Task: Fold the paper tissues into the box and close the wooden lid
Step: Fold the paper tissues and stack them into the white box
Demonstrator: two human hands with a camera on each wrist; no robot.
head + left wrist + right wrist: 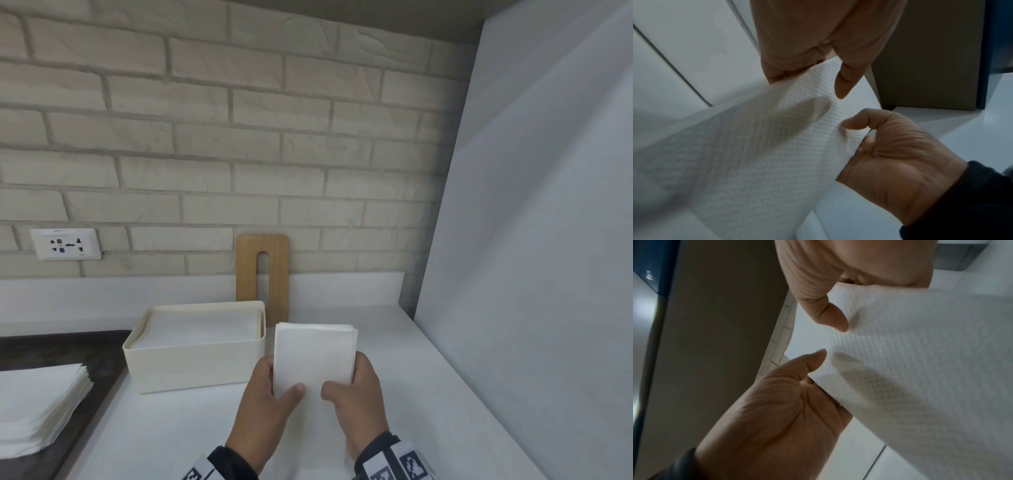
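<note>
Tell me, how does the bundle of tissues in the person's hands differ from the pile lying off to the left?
The folded tissues are gripped at their near end by the left hand and right hand; the tissue stack lies untouched. The folded tissues make a narrow rectangle over the white counter, right of the box; the tissue stack is broader, fanned at its edges, and rests on a dark surface. Both are white paper.
</note>
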